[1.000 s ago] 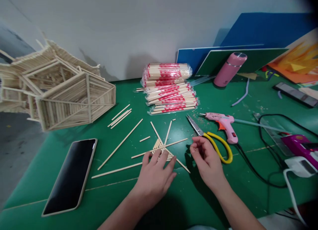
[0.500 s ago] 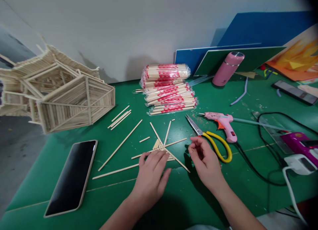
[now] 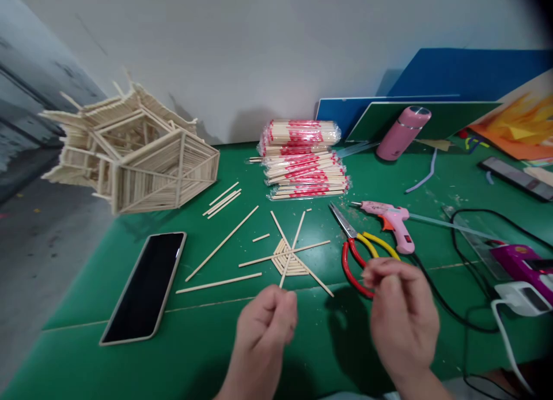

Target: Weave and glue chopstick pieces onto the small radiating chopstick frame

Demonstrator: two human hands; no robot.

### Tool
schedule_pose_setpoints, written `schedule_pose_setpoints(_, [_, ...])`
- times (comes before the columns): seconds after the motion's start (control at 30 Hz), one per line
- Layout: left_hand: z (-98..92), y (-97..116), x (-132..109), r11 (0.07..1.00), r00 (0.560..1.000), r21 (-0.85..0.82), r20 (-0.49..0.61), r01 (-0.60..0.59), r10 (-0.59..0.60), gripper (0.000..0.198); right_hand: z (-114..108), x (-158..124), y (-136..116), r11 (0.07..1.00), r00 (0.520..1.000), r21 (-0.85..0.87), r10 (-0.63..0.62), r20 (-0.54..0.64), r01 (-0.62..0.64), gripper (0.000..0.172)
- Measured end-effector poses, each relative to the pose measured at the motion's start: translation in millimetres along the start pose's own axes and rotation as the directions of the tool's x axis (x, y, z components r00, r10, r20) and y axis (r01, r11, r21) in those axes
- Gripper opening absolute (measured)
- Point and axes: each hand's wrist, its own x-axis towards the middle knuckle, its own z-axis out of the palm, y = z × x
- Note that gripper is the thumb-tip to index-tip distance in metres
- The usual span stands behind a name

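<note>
My left hand (image 3: pixel 264 336) is closed, thumb against the curled fingers. It covers the near end of one stick of a star-shaped wooden stick frame (image 3: pixel 290 253); whether it grips that stick I cannot tell. Three long sticks cross there, with rows of short pieces filling its left and near sections. My right hand (image 3: pixel 401 313) is raised over the table, fingers curled to the thumb; anything between them is hidden. Just beyond it lie scissors (image 3: pixel 352 233) with one red and one yellow handle. Loose sticks (image 3: pixel 222 244) and a short piece (image 3: pixel 261 237) lie left of the frame.
A stick-built model (image 3: pixel 164 164) stands at the left, behind a phone (image 3: pixel 142 290). Bagged chopsticks (image 3: pixel 302 164) lie at the back. To the right are a pink glue gun (image 3: pixel 389 218), a pink bottle (image 3: pixel 401 134), cables, a purple device (image 3: pixel 522 262) and a second phone (image 3: pixel 516 178).
Both hands have drawn back toward me, the right also rightward. My left hand has come off the frame's middle and closed, uncovering the short pieces. The camera view has shifted.
</note>
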Motion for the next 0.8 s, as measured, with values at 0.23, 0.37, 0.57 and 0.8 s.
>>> schedule_pose_setpoints(0.23, [29.9,-8,-8,0.655,0.86,-0.568,0.422,0.498,-0.288,0.03,-6,-27,4,0.907,0.899,-0.264,-0.215,0.381,0.328,0.026])
schedule_pose_setpoints(0.37, [20.9,-13,-16,0.594,0.8,-0.547,0.497,0.59,-0.337,0.039,-14,-28,6,0.914,0.9,-0.259,-0.198,0.388,0.313,0.019])
schedule_pose_setpoints(0.57, [21.5,-23,-21,0.737,0.853,-0.451,0.396,0.503,-0.34,0.036,-11,-19,5,0.893,0.888,-0.401,0.003,0.46,0.205,0.025])
schedule_pose_setpoints(0.8, [9.7,-23,-19,0.977,0.972,-0.113,0.171,0.183,-0.163,0.017,-17,17,33,0.757,0.896,-0.602,0.051,0.442,0.254,0.025])
